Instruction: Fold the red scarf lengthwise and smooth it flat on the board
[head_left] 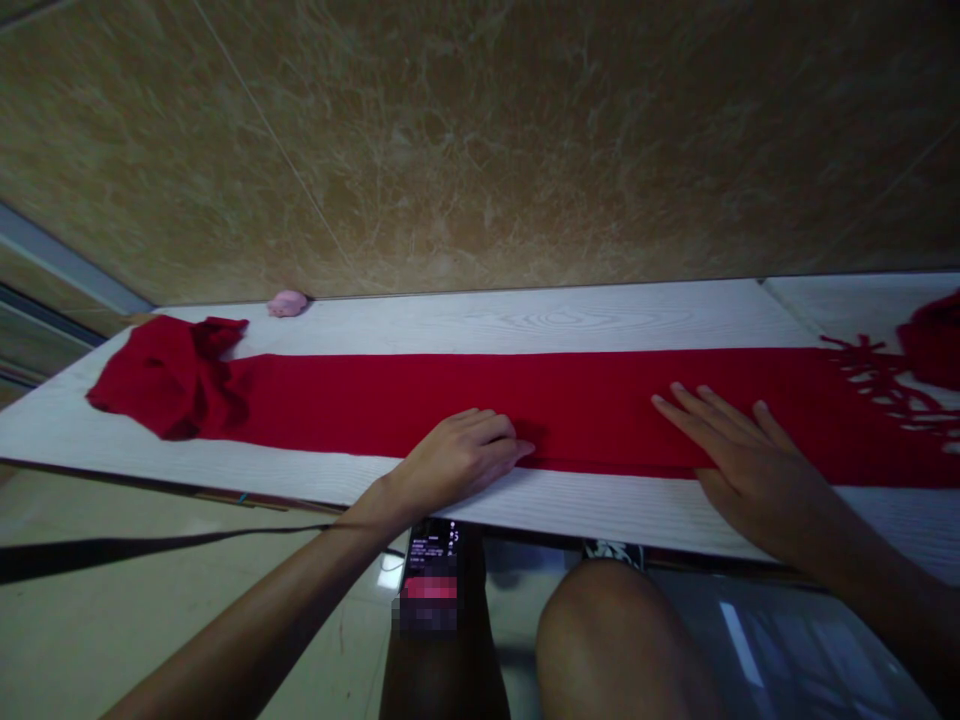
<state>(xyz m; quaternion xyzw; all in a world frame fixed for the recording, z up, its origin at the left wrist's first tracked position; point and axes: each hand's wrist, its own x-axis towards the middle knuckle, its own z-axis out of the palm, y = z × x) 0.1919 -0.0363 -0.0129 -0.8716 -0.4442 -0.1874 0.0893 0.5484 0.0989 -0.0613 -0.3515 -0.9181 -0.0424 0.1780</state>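
Note:
A long red scarf (585, 400) lies stretched across the white wood-grain table (525, 320), bunched at its left end (169, 375) and fringed at its right end (892, 385). My left hand (461, 455) rests on the scarf's near edge at the middle, fingers curled and pressed together on the cloth. My right hand (739, 460) lies flat on the scarf further right, fingers stretched out and spread.
A small pink object (287, 303) sits at the table's far edge by the brown marbled wall. More red cloth (934, 340) lies at the far right. Below the table edge are my knees and a phone (431, 575) with a lit screen. A dark strap (150, 548) crosses the left.

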